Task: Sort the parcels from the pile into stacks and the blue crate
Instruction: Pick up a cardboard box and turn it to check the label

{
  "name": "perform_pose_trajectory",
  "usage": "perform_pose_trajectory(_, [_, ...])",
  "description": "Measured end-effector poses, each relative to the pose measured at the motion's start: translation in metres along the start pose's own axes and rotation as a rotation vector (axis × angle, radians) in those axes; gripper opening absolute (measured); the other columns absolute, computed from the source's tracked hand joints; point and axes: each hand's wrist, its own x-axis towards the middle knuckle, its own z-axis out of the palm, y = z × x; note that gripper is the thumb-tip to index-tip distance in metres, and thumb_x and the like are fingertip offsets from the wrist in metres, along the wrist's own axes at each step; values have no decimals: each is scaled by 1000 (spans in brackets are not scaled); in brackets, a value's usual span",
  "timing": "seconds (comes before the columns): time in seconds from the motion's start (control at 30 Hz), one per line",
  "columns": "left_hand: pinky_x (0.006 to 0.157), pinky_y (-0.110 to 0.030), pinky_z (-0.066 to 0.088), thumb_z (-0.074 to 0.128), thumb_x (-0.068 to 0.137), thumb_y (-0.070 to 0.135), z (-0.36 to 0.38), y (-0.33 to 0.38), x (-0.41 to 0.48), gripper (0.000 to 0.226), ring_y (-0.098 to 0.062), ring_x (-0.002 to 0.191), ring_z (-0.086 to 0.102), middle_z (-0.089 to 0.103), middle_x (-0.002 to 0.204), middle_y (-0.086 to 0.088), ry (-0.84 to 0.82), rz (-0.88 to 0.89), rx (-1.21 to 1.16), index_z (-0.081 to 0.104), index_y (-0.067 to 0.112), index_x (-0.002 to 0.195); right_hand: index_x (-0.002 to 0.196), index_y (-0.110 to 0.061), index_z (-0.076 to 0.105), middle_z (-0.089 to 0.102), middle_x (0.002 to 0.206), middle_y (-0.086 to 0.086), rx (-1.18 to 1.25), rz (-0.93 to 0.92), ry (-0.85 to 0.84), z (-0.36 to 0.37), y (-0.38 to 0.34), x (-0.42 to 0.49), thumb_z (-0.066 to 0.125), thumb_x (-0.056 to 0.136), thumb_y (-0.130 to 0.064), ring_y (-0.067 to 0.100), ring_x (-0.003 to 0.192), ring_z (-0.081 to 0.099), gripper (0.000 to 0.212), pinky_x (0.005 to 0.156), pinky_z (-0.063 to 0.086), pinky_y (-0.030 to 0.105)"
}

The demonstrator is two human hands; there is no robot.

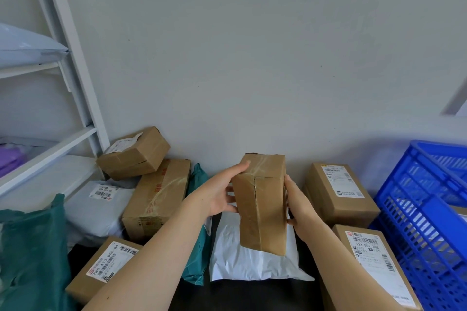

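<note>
Held parcel: I had the brown box (260,199) on end between both hands, its taped seam towards me.
My left hand (219,192): it gripped the box's left side, thumb laid along the upper edge, fingers wrapped behind.
My right hand (300,209): it clasped the right side, palm against the cardboard; the fingers went round the back, out of sight.
Below the box: a white mailer (252,262) lay flat on the dark surface; whether the box's lower end touched it I could not tell.
Blue crate (429,209): it stood at the far right, well apart from the held box.
Right-hand parcels: two labelled boxes, one by the wall (338,192) and one nearer me (374,267), sat just beside the crate.
Pile on the left: a small box (134,154) sat tilted on top of a long taped carton (156,199), with a grey mailer (98,212), a green mailer (32,247) and a barcoded box (106,265) around them.
Shelving: a white rack (75,83) stood at the left against the wall.
</note>
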Motion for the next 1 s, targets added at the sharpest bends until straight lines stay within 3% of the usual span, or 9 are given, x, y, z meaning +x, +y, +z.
perform_pose_trajectory(0.07, [92,-51,51,72,80,43,0,0,0,44,-34,116,58,58,130,-18,2,-13,-8,63,15,113,132,-33,47,49,125,-7,-4,-25,-8,0,0,-1,29,101,-52,13,111,42,41,107,32,42])
perform_pose_trajectory(0.2, [90,-48,53,71,81,37,-1,-3,0,46,-32,114,59,60,126,-20,6,-5,-45,62,10,118,130,-36,47,48,135,-5,-43,-56,0,-1,0,-2,29,100,-54,14,114,43,40,109,30,43])
perform_pose_trajectory(0.47, [87,-44,53,67,84,30,-3,-7,-3,29,-28,103,60,64,108,-14,39,25,-136,63,14,108,148,-29,32,37,150,0,-47,54,-5,-7,-4,-6,39,91,-67,26,137,34,69,111,25,47])
perform_pose_trajectory(0.63, [92,-44,52,67,84,31,-3,-8,-5,25,-28,103,60,64,107,-14,42,24,-116,63,15,103,148,-20,33,37,151,4,-97,35,17,-9,-1,-5,39,91,-65,26,138,34,73,112,25,45])
perform_pose_trajectory(0.77, [97,-48,49,71,80,42,-4,-8,-2,44,-30,113,60,64,122,-13,36,37,-65,61,18,116,147,-15,36,39,151,7,-149,45,16,-8,2,-3,36,92,-65,27,137,36,74,113,26,44])
perform_pose_trajectory(0.9, [92,-48,53,68,59,69,-7,-8,1,82,-26,109,61,65,116,-9,-27,57,-90,61,17,122,145,-16,40,42,149,8,-152,56,4,-6,4,-3,32,92,-66,27,136,39,73,113,26,42])
perform_pose_trajectory(1.0, [89,-43,54,72,52,71,-7,-8,-1,92,-28,110,62,66,115,-12,-113,100,-40,61,17,124,143,-16,44,45,146,9,-168,74,1,-6,5,-3,25,93,-67,27,133,41,74,111,27,42])
